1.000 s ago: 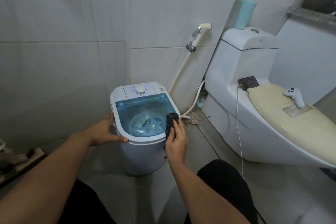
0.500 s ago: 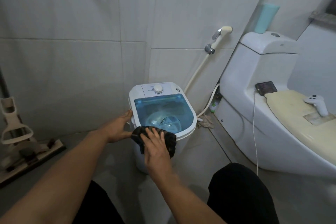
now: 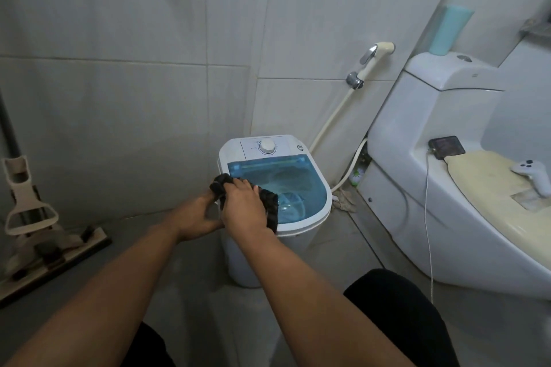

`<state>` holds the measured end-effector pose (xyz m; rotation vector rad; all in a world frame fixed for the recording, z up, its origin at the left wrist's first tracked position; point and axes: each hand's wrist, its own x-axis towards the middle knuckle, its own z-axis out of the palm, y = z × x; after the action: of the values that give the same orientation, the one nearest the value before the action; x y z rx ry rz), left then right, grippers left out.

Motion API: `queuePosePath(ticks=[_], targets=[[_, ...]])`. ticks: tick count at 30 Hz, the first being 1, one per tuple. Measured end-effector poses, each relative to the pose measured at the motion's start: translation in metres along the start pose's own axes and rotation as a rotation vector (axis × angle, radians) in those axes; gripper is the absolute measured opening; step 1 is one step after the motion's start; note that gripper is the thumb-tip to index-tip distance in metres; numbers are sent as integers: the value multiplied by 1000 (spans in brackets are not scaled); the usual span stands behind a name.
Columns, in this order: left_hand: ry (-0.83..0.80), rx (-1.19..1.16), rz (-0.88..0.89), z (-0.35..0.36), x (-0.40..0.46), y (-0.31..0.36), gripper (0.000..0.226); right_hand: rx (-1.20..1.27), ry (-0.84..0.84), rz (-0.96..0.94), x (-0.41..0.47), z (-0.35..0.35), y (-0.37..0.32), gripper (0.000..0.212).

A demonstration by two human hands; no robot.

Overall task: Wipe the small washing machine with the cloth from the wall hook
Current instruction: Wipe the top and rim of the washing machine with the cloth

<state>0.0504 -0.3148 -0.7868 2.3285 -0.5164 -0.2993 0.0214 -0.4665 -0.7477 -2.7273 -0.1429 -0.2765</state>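
Your right hand (image 3: 244, 205) lies flat on the dark cloth (image 3: 269, 205), fingers spread, pressing it onto the near-left part of the washing machine's blue lid (image 3: 286, 185). The cloth bunches out beyond your fingertips at the lid's left edge and hangs over the machine's front rim on the other side of your hand. Your left hand (image 3: 193, 217) curls against the left side of the small washing machine (image 3: 298, 235), partly hidden behind your right wrist, so you cannot tell how firmly it grips. The machine stands on the floor near the corner of the tiled walls, its white dial (image 3: 267, 146) at the far edge of the top. Just beside it on the right stands the toilet (image 3: 432, 188), with a phone (image 3: 447, 147) and a white controller (image 3: 532, 173) on it. A bidet sprayer (image 3: 374, 58) hangs on the wall between them. A mop (image 3: 35, 226) rests at the floor's left edge.
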Motion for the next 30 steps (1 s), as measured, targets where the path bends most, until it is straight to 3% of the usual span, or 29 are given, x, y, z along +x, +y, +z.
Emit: queuePosePath(ticks=[2,6,8,13,16,22,30], targets=[[2,-34,42,-1,-3,7,68,-14,-43,-2,15,-1,-5,32],[4,-54,1,-4,-4,18,120,-51,-92,1,51,-1,-13,33],[-6,-26,-8,-5,-5,19,128,-71,-101,-6,65,1,-14,33],[-28,43,-35,-8,-1,31,97,-114,-111,-32,81,1,-10,31],[-51,60,-38,-10,0,36,118,-123,-90,-26,81,-1,-7,30],[-18,51,-66,-5,2,36,129,-74,-59,25,73,-25,26,31],[64,12,-21,6,2,43,115,-57,-45,-3,63,-51,80,36]])
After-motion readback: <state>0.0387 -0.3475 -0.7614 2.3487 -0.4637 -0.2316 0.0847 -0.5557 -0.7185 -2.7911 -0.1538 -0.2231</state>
